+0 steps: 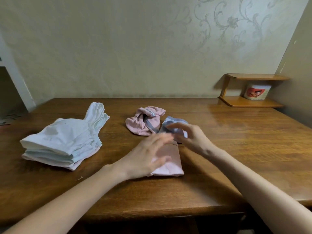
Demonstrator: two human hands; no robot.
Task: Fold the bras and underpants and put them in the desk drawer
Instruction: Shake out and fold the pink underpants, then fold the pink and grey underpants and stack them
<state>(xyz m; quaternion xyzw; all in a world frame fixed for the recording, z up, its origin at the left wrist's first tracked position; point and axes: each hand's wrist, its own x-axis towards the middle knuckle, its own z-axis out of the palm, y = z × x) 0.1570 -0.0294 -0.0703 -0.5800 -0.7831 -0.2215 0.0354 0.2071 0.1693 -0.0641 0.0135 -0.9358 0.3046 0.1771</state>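
Observation:
A folded pale pink pair of underpants lies on the wooden desk in front of me. My left hand hovers over its left part, fingers spread and blurred, holding nothing. My right hand is just beyond it, fingers apart, over a crumpled lilac-grey pair of underpants. Behind these lies an unfolded pink ribbed pair with a grey waistband. A stack of folded white and pale pink bras sits at the left of the desk.
A small wooden corner shelf stands at the back right with a white tub on it. The wall runs close behind the desk. The desk's front edge is near my forearms; a dark gap shows below it.

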